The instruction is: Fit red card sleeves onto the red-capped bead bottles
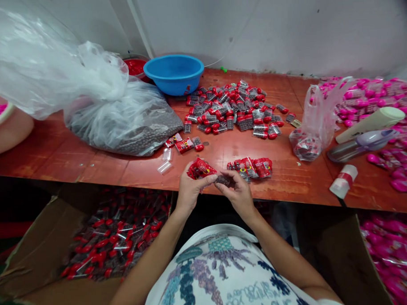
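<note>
My left hand [191, 188] is closed on a red printed packet [200, 168] at the table's front edge. Between the fingers of my right hand [238, 193] is a small clear container of dark beads [223, 180], held up against the packet's open-looking end. Just beyond my right hand lie several red printed packets [247, 168] in a row. Past my left hand are two more red packets [184, 145], a red-capped container [197, 144] and two clear empty-looking tubes [164, 167].
A pile of red-capped bead containers [235, 107] covers the table's middle, with a blue basin [174, 75] behind. A large plastic bag of dark beads [129, 119] stands left. Right are a small plastic bag [308, 140], bottle [360, 145], white roll [344, 181] and pink items [375, 97]. Cardboard boxes [43, 247] sit below.
</note>
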The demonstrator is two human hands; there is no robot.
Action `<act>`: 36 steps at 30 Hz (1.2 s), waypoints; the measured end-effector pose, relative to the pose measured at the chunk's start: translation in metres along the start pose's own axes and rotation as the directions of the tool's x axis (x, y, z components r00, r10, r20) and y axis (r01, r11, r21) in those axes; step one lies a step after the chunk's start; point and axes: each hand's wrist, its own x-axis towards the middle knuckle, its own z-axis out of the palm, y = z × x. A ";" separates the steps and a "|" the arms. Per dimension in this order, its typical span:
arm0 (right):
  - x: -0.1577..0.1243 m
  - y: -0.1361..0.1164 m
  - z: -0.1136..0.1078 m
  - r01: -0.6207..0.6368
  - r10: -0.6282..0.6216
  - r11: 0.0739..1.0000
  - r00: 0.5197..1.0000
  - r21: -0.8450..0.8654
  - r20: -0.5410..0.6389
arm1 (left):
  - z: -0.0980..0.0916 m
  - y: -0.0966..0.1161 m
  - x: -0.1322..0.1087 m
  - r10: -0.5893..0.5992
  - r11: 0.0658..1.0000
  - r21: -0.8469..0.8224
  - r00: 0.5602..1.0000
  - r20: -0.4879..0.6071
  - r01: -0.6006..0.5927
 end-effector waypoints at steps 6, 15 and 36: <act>0.002 0.001 0.001 -0.157 0.156 0.962 0.987 0.225 0.021 | -0.001 0.003 0.001 -0.146 0.989 -0.012 0.984 0.101 0.148; 0.006 -0.003 -0.015 0.084 -0.067 0.994 0.977 -0.075 0.201 | 0.001 -0.003 0.000 -0.184 0.981 -0.039 0.978 0.101 0.189; 0.016 0.032 -0.093 0.085 -0.334 0.615 0.929 -0.784 -0.161 | 0.015 -0.064 0.031 -0.230 0.928 0.311 0.972 0.049 0.204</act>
